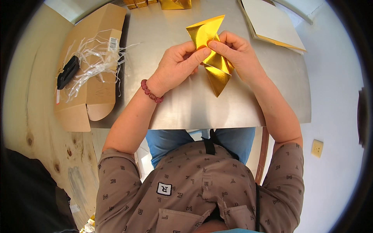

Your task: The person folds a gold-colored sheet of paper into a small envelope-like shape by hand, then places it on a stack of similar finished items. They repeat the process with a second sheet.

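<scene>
Between my two hands is a sheet of shiny gold foil paper [202,34], partly folded, held above the metal table. One pointed corner rises at the top and another hangs down toward me. My left hand [182,57] pinches its left side, thumb lying on the front face. From the right, my right hand [237,52] grips it the same way, its thumb tip close to the left thumb. Most of the fingers behind the paper are hidden. A beaded bracelet circles my left wrist.
The grey metal table [171,112] has a rounded right corner. At its left lies an opened cardboard box [99,99] bearing white plastic strips [91,72] and a black plastic object [68,72]. Folded gold pieces [175,4] stand at the far edge; a paper stack [274,25] lies far right.
</scene>
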The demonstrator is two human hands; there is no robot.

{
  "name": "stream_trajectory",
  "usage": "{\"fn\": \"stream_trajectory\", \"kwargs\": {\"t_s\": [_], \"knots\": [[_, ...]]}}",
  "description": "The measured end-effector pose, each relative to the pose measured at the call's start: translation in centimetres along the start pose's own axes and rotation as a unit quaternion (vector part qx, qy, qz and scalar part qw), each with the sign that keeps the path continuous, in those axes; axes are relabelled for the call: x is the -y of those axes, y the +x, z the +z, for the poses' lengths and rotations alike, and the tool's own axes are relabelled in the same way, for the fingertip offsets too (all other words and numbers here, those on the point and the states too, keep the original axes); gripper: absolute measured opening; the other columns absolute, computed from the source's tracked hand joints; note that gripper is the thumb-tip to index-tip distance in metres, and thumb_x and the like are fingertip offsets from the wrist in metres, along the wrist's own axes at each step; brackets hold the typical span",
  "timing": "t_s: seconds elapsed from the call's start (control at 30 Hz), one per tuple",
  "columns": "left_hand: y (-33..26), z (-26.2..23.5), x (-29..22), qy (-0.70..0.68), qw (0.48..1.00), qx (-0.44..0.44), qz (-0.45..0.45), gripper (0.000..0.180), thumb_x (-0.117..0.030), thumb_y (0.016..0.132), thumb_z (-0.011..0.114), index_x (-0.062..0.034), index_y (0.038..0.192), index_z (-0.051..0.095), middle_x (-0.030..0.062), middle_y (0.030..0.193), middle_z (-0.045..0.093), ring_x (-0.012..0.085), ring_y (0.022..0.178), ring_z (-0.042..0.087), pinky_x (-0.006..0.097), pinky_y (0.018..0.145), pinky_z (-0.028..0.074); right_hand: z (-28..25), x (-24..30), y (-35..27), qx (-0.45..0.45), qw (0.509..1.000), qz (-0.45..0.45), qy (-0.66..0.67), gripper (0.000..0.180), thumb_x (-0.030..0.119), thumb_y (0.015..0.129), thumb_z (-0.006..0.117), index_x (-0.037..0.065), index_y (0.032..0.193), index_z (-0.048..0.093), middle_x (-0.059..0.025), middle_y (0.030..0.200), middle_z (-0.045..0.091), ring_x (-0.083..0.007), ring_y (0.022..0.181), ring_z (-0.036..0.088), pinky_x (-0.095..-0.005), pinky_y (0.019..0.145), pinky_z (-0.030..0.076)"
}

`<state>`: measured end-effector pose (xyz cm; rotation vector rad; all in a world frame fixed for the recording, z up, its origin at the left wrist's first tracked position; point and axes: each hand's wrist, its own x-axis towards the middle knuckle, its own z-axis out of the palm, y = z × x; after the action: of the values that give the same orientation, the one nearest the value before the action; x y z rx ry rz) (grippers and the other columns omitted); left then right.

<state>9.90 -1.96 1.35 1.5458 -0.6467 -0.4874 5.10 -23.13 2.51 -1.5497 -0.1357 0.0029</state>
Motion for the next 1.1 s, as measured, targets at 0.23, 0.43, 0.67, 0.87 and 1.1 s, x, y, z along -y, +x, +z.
{"fn": "stream_trajectory", "kwargs": {"t_s": [0.23, 0.43, 0.67, 0.87, 1.1], "knots": [[0.08, 0.41, -0.02, -0.068, 0.997, -0.014, 0.03, 0.028, -0.028, 0.104, 0.065, -0.0007, 0.108, 0.073, 0.0, 0.09, 0.071, 0.0054, 0.075, 0.066, 0.021, 0.066, 0.056, 0.2, -0.45, 0.12, -0.005, 1.0, 0.005, 0.021, 0.022, 0.025, 0.098, 0.074, 0.005, 0.09, 0.068, 0.0062, 0.08, 0.062, -0.002, 0.074, 0.052, -0.0206, 0.063, 0.042], [0.14, -0.03, -0.31, -0.095, 0.993, -0.068, 0.034, 0.025, -0.023, 0.105, 0.063, 0.0, 0.11, 0.072, 0.0017, 0.095, 0.073, 0.0063, 0.079, 0.068, 0.022, 0.068, 0.057, -0.06, -0.12, 0.39, 0.023, 0.999, 0.016, -0.029, 0.021, 0.025, 0.098, 0.074, 0.005, 0.09, 0.069, 0.0056, 0.081, 0.063, -0.0027, 0.075, 0.053, -0.0198, 0.066, 0.043], [-0.06, -0.15, -0.37, -0.14, 0.99, -0.002, -0.016, 0.024, -0.023, 0.105, 0.063, -0.0027, 0.115, 0.069, 0.0022, 0.097, 0.074, 0.0073, 0.082, 0.07, 0.022, 0.069, 0.057, -0.12, 0.36, 0.25, 0.011, 0.999, 0.031, -0.013, 0.022, 0.025, 0.098, 0.073, 0.004, 0.094, 0.07, 0.0021, 0.083, 0.066, -0.0047, 0.076, 0.057, -0.0218, 0.068, 0.046], [0.07, -0.38, -0.05, -0.092, 0.995, -0.034, 0.013, 0.025, -0.023, 0.105, 0.062, -0.0032, 0.119, 0.068, 0.0022, 0.099, 0.074, 0.0075, 0.081, 0.07, 0.022, 0.068, 0.058, 0.27, 0.11, 0.11, 0.018, 0.997, 0.074, 0.007, 0.022, 0.027, 0.097, 0.074, 0.006, 0.092, 0.07, 0.0008, 0.083, 0.067, -0.0067, 0.074, 0.06, -0.0229, 0.067, 0.048], [-0.09, 0.29, 0.03, -0.133, 0.991, 0.007, -0.009, 0.023, -0.022, 0.107, 0.058, -0.0023, 0.117, 0.066, 0.0012, 0.091, 0.071, 0.0053, 0.065, 0.064, 0.02, 0.058, 0.053, -0.24, 0.18, 0.22, 0.021, 0.998, 0.058, -0.021, 0.022, 0.026, 0.097, 0.073, 0.006, 0.092, 0.069, -0.0013, 0.085, 0.07, -0.0081, 0.071, 0.063, -0.0234, 0.066, 0.052]]}}
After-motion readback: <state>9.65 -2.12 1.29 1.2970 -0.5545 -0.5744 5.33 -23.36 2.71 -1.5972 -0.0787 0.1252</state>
